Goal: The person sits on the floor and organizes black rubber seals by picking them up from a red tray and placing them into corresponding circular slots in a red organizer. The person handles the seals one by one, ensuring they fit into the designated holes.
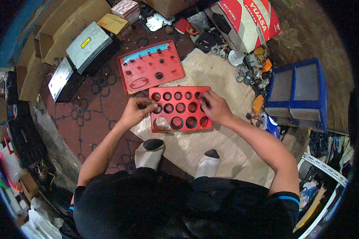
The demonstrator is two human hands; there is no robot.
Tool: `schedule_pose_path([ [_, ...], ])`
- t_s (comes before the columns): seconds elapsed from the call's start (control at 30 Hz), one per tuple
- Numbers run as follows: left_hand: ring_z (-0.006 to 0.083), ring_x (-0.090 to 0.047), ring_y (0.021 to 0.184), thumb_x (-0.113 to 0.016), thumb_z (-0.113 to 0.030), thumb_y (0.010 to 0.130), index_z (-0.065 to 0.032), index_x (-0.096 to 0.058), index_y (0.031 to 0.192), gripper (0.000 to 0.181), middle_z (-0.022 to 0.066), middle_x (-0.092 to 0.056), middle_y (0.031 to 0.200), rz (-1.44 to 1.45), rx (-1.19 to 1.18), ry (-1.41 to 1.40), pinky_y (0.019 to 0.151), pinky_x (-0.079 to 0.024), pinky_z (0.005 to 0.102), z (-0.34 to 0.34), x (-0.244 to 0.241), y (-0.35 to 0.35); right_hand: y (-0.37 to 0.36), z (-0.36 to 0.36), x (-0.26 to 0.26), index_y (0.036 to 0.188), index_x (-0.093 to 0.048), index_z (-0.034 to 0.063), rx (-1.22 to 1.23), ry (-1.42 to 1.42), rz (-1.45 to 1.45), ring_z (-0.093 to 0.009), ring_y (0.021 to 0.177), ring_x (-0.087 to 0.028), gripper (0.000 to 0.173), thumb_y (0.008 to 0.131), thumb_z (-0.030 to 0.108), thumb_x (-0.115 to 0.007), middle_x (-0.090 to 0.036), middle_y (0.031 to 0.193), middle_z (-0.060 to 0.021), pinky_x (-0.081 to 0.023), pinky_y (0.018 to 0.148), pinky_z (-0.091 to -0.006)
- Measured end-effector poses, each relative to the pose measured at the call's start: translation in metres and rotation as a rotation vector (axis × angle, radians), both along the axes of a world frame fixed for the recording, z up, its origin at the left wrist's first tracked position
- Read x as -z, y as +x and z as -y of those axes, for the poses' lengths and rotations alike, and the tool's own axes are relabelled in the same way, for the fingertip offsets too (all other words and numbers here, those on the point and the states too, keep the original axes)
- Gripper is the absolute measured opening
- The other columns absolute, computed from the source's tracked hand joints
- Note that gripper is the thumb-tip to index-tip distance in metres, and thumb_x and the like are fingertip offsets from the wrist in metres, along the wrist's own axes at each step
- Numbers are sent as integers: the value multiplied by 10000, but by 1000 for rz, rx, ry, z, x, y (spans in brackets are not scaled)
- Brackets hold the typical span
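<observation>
A red plastic O-ring tray [186,101] lies in front of me, with round compartments in three rows. Black rubber O-rings [176,122] line most of the compartments. The bottom-left compartment shows pale material through it. My left hand [138,109] grips the tray's left edge, its thumb over the rim beside a ring in the middle row. On the right edge, my right hand [214,105] has its fingers curled over the rim, partly covering the upper-right compartment. Behind the tray, the red case lid [143,68] lies tilted, with a blue strip and several small black rings on it.
A woven plastic sheet [227,80] covers part of the patterned maroon floor covering [74,125]. Loose metal parts [251,74] and a Yuasa battery box [242,24] lie at upper right. A blue drawer unit [296,92] stands right; metal-cased devices [88,44] sit left.
</observation>
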State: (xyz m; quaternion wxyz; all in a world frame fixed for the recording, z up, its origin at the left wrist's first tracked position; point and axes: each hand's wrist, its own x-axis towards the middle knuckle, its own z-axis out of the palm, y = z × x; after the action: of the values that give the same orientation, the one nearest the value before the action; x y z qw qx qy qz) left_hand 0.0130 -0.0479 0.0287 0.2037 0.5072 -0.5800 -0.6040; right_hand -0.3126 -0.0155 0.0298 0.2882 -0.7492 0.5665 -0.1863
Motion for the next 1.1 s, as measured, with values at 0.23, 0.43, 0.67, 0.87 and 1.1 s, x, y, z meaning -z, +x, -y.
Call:
schedule_pose_path([
  [0.23, 69, -597, 700, -699, -199, 891, 33, -713, 999, 256, 65, -715, 806, -52, 115, 23, 647, -492, 260, -20, -13, -29, 8, -18, -24, 1101, -615, 78, -43, 300, -8, -373, 897, -645, 299, 812, 156, -618, -655, 961, -168, -514, 798, -458],
  [0.43, 79, -602, 680, -689, -204, 891, 19, -715, 1022, 260, 75, -710, 776, 19, 152, 69, 618, -502, 277, -29, -20, -44, 18, -13, -23, 1248, -572, 107, -238, 380, -414, -387, 958, -659, 477, 779, 182, -610, -681, 997, -206, -526, 801, -502],
  [0.67, 79, -609, 663, -709, -224, 882, 19, -713, 1028, 283, 71, -702, 756, -45, 124, 67, 613, -501, 269, -33, -8, -34, 33, -1, -44, 1241, -534, 55, -350, 484, -533, -405, 908, -672, 507, 757, 169, -630, -685, 927, -242, -522, 782, -528],
  [0.87, 76, -613, 665, -711, -215, 881, 16, -715, 1024, 272, 63, -704, 754, 0, 143, 42, 618, -505, 264, -34, -6, -33, 32, -12, -42, 1220, -548, 40, -308, 509, -487, -404, 950, -664, 501, 752, 184, -649, -681, 991, -243, -527, 810, -505],
  [1.1, 69, -619, 698, -712, -184, 882, 32, -712, 991, 242, 59, -717, 793, -7, 156, 42, 643, -518, 267, -33, -14, -36, 31, 3, -31, 1243, -555, 28, -348, 595, -479, -390, 1015, -649, 532, 746, 194, -647, -668, 1048, -251, -522, 860, -500],
])
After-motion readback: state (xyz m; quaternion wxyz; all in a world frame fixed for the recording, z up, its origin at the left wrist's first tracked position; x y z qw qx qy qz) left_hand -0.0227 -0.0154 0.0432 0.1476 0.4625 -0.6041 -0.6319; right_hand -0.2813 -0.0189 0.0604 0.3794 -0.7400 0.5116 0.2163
